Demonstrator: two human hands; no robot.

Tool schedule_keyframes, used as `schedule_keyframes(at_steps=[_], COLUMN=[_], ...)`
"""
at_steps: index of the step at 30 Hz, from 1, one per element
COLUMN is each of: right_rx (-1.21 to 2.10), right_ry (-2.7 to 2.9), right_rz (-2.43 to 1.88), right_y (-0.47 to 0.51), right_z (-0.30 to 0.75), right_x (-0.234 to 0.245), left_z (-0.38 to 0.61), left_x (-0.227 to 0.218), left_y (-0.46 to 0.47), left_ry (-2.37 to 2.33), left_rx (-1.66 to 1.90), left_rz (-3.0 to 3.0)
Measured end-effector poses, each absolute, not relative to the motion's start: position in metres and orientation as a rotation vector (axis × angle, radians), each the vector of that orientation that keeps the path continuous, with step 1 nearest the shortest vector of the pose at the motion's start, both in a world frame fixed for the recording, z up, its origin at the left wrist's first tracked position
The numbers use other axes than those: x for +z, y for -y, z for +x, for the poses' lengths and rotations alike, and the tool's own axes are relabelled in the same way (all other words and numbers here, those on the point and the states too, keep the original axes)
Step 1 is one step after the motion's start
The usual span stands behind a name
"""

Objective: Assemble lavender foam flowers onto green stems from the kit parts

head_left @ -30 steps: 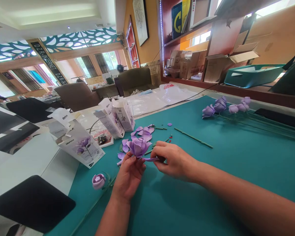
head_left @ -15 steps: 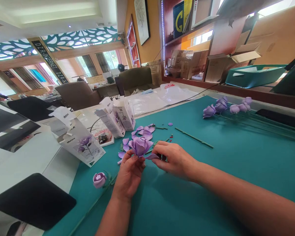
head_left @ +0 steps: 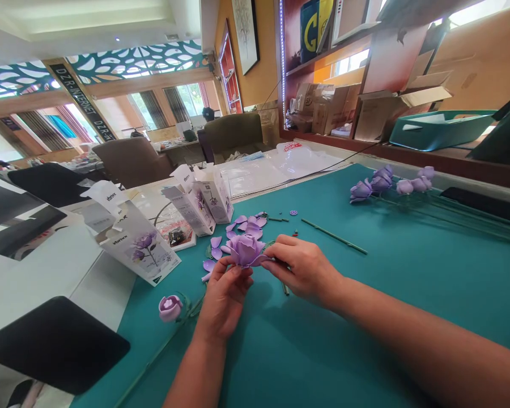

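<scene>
At centre frame I see both hands on the rose (head_left: 245, 250) — left hand (head_left: 224, 298) pinching it from below. Right hand (head_left: 304, 270) grips its right edge.

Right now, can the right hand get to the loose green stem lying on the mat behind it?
Probably yes. The green stem lies bare on the teal mat just beyond the right hand, with only open mat between them. But that hand is pinching the purple flower, so it must let go first.
</scene>
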State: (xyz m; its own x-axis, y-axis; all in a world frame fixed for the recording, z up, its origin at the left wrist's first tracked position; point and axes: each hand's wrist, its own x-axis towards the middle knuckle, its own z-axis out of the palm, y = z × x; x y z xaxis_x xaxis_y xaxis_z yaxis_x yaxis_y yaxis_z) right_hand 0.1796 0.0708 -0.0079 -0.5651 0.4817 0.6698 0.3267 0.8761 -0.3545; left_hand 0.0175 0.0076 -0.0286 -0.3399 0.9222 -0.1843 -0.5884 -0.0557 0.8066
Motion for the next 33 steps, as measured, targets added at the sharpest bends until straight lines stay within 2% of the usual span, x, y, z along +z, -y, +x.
schedule_keyframes(at_steps=[33], right_rx=[0.191], right_ry=[2.352], right_rz=[-0.653], right_y=[-0.0727], right_z=[0.1821], right_x=[-0.0066], left_z=[0.0206], left_x=[-0.0281], left_y=[-0.0058], left_ry=[-1.074], left_rx=[1.674], left_rz=[0.637])
